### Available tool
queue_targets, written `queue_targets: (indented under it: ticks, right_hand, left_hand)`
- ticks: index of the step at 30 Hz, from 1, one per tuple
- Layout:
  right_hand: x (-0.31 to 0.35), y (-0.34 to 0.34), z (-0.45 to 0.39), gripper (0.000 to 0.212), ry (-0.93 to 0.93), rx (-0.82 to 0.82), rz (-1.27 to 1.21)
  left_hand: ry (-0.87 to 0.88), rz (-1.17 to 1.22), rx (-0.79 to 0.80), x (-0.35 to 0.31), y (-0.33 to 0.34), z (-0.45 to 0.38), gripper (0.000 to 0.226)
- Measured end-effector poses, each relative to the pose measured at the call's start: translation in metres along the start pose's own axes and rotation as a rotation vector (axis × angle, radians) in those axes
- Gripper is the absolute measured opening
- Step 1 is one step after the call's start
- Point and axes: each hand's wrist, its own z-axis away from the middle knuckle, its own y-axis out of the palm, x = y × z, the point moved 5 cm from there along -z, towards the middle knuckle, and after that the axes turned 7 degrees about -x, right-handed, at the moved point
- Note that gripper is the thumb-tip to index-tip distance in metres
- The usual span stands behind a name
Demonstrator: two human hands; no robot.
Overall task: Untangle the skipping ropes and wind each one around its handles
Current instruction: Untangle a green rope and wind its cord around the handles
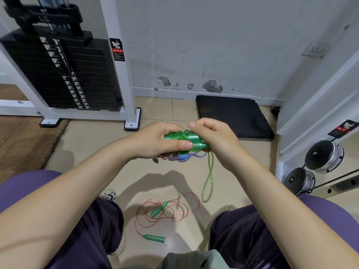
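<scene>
Between your knees, your left hand grips the green handles, lying left-to-right; your right hand pinches the green rope, whose loose loop hangs just below.

Green handles, pink rope, black mat.

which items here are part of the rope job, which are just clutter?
Job:
- green rope, partly wound on its green handles, held by left hand and right hand
- pink rope, loose on floor
- purple rope, behind the hands

Clutter:
- weight stack
- black mat
- dumbbells
</scene>
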Motion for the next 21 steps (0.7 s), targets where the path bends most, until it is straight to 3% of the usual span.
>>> queue_targets:
  ticks: [4, 7, 10, 12, 15, 21]
  right_hand:
    - [-0.004, 0.002, 0.001, 0.025, 0.081, 0.084, -0.141]
    - [-0.008, 0.006, 0.0, 0.028, 0.119, 0.182, -0.238]
    - [-0.012, 0.013, 0.001, 0.03, 0.139, 0.287, -0.277]
    - [-0.016, 0.016, 0.002, 0.025, 0.182, 0.3, -0.286]
    - [-0.016, 0.01, 0.001, 0.01, 0.149, 0.233, -0.115]
    - [0.005, 0.014, 0.008, 0.024, -0.132, 0.093, 0.355]
  left_hand:
    - [-0.009, 0.122, -0.12, 0.002, -0.012, -0.004, 0.03]
    - [-0.013, 0.286, -0.119, 0.0, -0.013, -0.005, 0.044]
    - [-0.002, 0.417, -0.107, -0.003, -0.008, -0.005, 0.024]
    - [-0.023, 0.482, -0.161, -0.001, -0.012, -0.007, 0.023]
    - [-0.077, 0.526, -0.296, 0.005, -0.03, -0.01, 0.029]
    - [-0.063, 0.48, -0.47, 0.01, -0.044, -0.011, 0.032]
